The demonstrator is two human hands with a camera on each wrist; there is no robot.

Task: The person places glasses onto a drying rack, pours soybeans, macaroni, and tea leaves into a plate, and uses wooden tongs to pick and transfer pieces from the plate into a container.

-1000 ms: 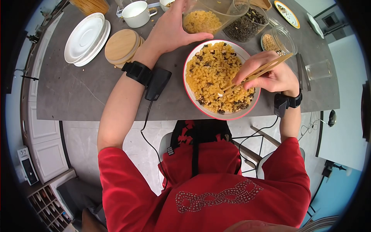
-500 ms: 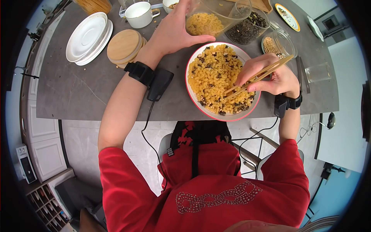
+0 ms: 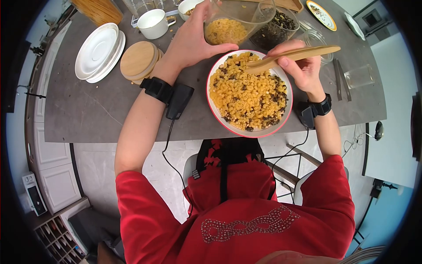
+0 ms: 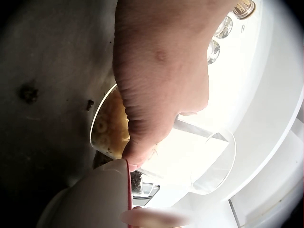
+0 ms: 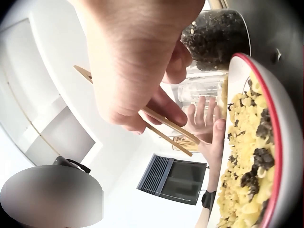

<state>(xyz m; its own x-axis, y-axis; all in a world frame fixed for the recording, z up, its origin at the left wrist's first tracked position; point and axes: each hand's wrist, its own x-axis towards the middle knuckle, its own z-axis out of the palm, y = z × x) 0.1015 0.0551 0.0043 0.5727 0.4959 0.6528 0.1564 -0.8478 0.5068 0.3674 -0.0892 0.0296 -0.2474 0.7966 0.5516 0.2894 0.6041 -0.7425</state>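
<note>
My left hand [image 3: 189,42] grips a clear container [image 3: 259,9] with yellow macaroni [image 3: 226,31] in its lower part, tilted beside the bowl. The thumb lies along the container's near side, close to the bowl's rim. My right hand [image 3: 303,66] pinches wooden tongs [image 3: 325,51] over the upper part of a white, red-rimmed bowl [image 3: 288,94]. Macaroni mixed with dark dried pieces and small pale kernels [image 3: 252,101] fills the bowl. The tong tips [image 5: 194,147] stand slightly apart, with nothing visible between them in the right wrist view.
Behind the bowl stands a container of dark dried flakes [image 3: 274,33], beside a glass jar [image 3: 316,40]. Stacked white saucers [image 3: 96,53], wooden lids [image 3: 137,59] and a white mug [image 3: 153,24] are at left. Metal tongs [image 3: 340,79] and a clear glass [image 3: 360,76] lie at right.
My right hand has lifted the wooden tongs from the mix at the bowl's lower right and swung them to its upper part. The left hand keeps its grip on the container.
</note>
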